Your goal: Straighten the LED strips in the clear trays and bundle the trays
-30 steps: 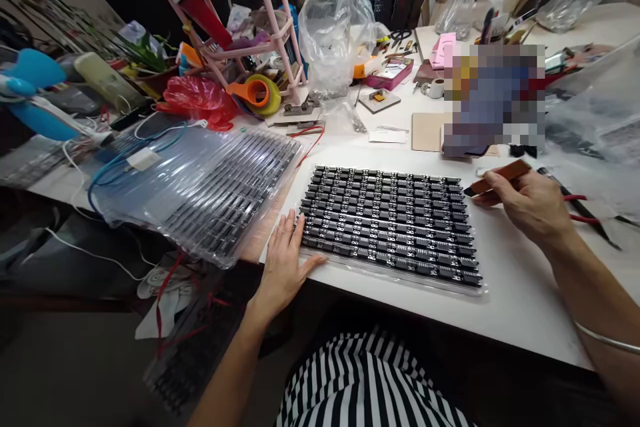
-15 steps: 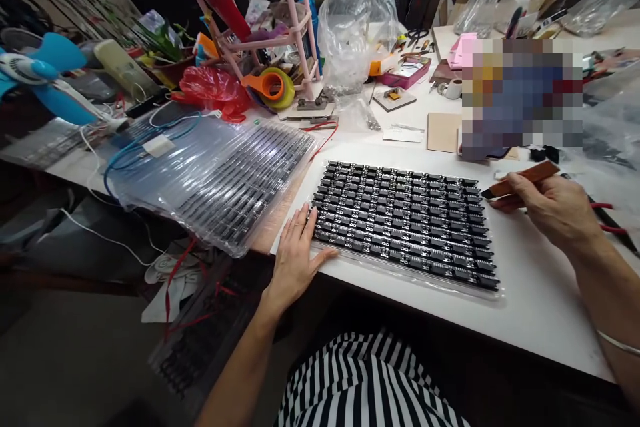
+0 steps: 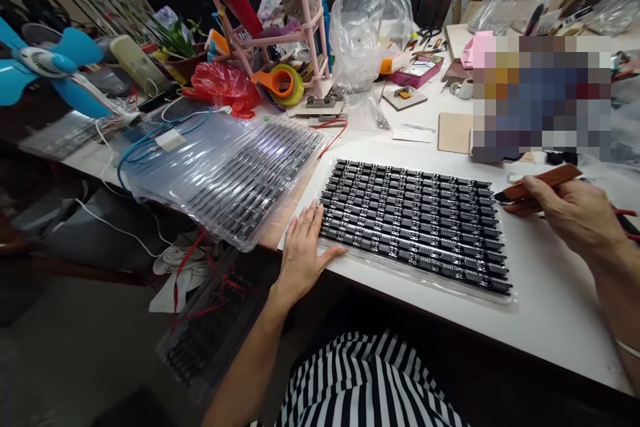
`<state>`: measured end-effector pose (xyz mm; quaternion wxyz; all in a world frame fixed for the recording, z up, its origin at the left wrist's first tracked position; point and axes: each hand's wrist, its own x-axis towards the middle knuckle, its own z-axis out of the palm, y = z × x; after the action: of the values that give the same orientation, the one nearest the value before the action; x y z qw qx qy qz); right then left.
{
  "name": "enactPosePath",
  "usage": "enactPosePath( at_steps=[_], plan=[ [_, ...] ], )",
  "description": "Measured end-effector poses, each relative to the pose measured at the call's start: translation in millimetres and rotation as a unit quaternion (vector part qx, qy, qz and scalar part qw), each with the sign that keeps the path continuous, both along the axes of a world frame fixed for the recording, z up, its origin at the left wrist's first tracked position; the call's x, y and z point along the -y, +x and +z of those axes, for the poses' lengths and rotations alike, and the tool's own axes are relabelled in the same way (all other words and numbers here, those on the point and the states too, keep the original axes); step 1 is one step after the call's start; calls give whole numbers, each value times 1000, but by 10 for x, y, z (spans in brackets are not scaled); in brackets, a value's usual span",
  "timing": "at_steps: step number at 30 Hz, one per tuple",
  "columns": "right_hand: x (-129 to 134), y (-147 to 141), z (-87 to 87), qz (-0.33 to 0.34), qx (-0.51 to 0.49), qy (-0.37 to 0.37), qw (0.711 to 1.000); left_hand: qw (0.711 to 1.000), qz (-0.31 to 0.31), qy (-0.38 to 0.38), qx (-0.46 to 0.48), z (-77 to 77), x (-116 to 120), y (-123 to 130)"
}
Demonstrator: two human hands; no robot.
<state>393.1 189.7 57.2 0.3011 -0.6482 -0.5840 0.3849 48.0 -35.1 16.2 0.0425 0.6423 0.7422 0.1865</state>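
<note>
A clear plastic tray filled with rows of black components (image 3: 415, 223) lies on the white table top (image 3: 555, 293). Flat against the tray's left edge rests my left hand (image 3: 303, 250), fingers stretched and thumb along the front edge; it holds nothing. My right hand (image 3: 570, 203) grips a brown tool (image 3: 555, 177), its dark tip beside the tray's right edge near the back corner.
Stacked plastic trays (image 3: 235, 180) lie to the left, near a blue fan (image 3: 60, 67). Behind stand a pink rack (image 3: 305, 20), a red bag (image 3: 225, 87) and a clear bag (image 3: 365, 27). A tan board (image 3: 454, 132) lies behind the tray.
The whole view has shifted, with the scene slightly further right in the picture. Both hands keep about the same places by the tray.
</note>
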Motion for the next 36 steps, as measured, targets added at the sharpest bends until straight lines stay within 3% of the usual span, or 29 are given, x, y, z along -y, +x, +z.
enactPosePath(
  at_steps=[12, 20, 28, 36],
  plan=[
    [15, -45, 51, -24, 23, -9, 999, 1000, -6, 5, -14, 35, 13, 22],
    [-59, 74, -86, -25, -10, -6, 1000, 999, -22, 23, -14, 48, 14, 32],
    [-41, 26, -54, -52, -26, -12, 998, 997, -29, 62, -26, 20, 26, 28],
    [-111, 144, -170, -33, -19, -4, 999, 998, -31, 57, -27, 20, 6, 23]
  ],
)
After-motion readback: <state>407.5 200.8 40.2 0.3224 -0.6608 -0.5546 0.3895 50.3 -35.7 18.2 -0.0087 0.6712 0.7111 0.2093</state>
